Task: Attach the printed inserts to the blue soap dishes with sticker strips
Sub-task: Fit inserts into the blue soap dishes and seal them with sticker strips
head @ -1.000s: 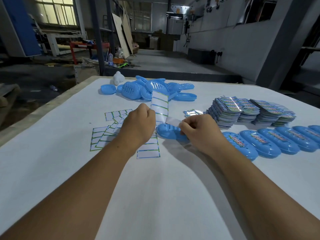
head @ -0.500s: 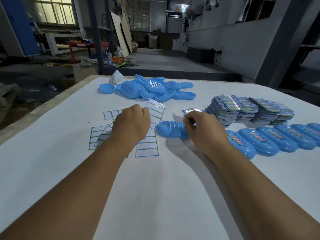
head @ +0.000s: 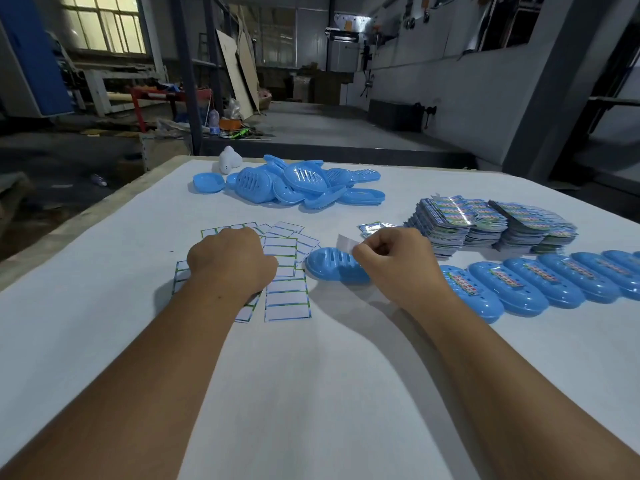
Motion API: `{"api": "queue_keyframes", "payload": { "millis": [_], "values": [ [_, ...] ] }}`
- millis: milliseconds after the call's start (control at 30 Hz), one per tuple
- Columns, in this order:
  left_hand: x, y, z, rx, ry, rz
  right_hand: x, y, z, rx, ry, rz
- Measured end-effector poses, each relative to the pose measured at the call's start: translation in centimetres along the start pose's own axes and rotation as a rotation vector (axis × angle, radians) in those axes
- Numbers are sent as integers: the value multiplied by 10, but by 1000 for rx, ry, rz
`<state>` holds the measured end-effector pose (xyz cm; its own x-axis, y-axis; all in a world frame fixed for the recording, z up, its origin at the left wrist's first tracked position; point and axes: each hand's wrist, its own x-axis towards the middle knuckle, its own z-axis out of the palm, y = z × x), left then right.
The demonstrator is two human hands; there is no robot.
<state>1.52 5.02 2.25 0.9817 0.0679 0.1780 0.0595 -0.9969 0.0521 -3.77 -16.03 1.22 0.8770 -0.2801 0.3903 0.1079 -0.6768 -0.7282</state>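
A row of finished soap dishes runs along the right side of the worktop, each lying face up with a printed insert already stuck on top; at least five show before the row leaves the frame. A good deal is left, by the look of it: a loose heap of bare blue soap dishes waits at the far side, and thick stacks of printed inserts sit beyond the finished row, with one loose insert lying just beside them. The dish in hand lies in the middle, slotted face up, with no insert on it yet. The right hand hovers over its right end, fingers pinching a single small white sticker strip held above the dish. The left hand rests on the spread of sticker sheets, fingers curled under; whether they grip a sheet cannot be told from here. My judgement is that this dish is at the start of its cycle: strip peeled, but neither strip nor insert applied.
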Motion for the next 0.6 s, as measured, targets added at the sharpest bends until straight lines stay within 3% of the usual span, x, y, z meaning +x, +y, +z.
{"api": "queue_keyframes", "payload": {
  "millis": [67, 133, 200, 267, 600],
  "values": [
    [0, 4, 2, -138, 54, 23, 0, 0, 0, 17, 7, 0],
    [-4, 13, 3, -477, 86, 80, 0, 0, 0, 40, 17, -1],
    [-10, 27, 3, -833, 51, 179, 0, -1, 0, 64, 29, -3],
    [-16, 38, 3, -1040, -28, 291, -1, -1, 1, 83, 31, -9],
    [-27, 49, 0, -1145, -166, 416, 0, -2, 2, 94, 24, -44]
  ]
}}
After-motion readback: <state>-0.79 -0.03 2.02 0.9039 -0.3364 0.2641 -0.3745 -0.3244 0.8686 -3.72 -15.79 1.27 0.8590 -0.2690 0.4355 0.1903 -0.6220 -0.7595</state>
